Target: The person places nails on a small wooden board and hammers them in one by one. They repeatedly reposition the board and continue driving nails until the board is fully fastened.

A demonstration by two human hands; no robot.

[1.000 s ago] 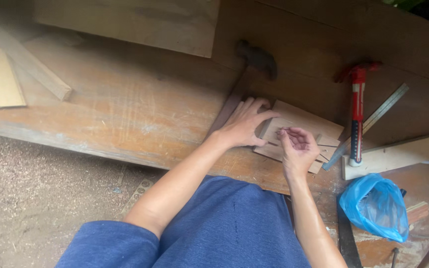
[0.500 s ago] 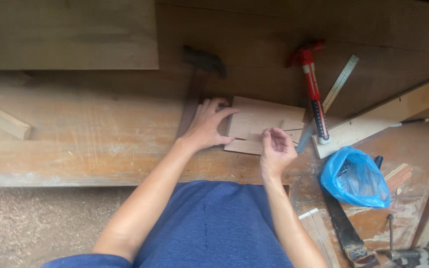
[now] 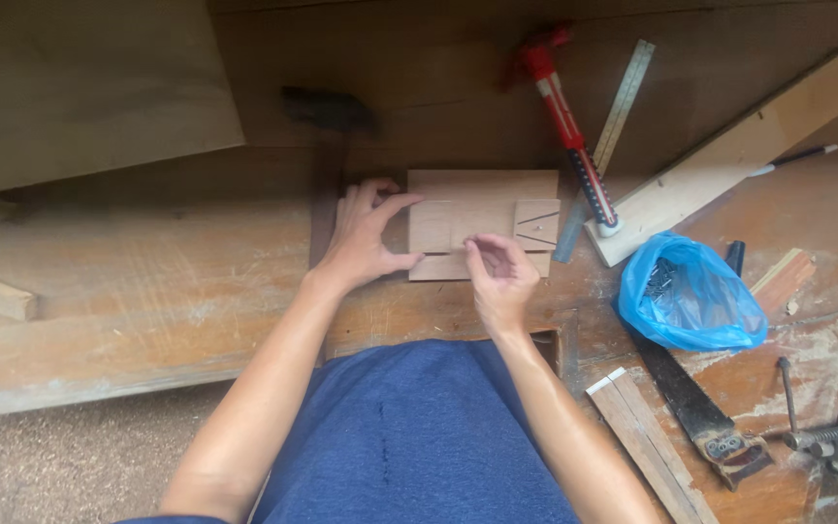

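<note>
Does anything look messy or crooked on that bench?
Nothing much. The left hand presses the wood pieces, which lie square. Sawdust dusts the bench, and the hammers, ruler and saw lie scattered.

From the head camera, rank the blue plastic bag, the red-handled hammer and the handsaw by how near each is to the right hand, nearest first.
Measured from the right hand:
1. Blue plastic bag, on the bench just to its right.
2. Red-handled hammer, up and to the right, beside the steel ruler.
3. Handsaw, lower right, its handle nearest the bench edge.
</note>
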